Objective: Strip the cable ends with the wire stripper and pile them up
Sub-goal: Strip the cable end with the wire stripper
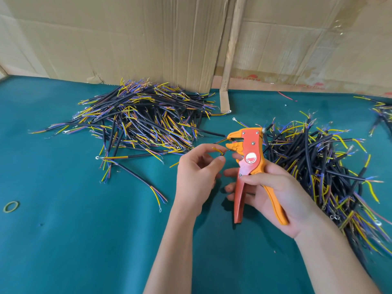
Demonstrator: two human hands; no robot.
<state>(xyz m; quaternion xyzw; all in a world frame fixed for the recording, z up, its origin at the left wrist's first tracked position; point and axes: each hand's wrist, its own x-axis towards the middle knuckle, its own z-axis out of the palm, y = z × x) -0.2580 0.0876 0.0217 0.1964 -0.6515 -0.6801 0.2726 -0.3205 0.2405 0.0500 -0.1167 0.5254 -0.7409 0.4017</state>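
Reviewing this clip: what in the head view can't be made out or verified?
- Cable in the left hand: fingers hide most of it.
- Wire stripper mouth: too small to tell whether a wire is clamped.
- Right hand: palm hidden behind the handles.
- Right pile: cut off by the frame edge, blurred near the corner.

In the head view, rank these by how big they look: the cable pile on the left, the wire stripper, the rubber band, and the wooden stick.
1. Left cable pile
2. Wooden stick and wire stripper: too close to rank; the stripper is nearer the camera.
3. Rubber band
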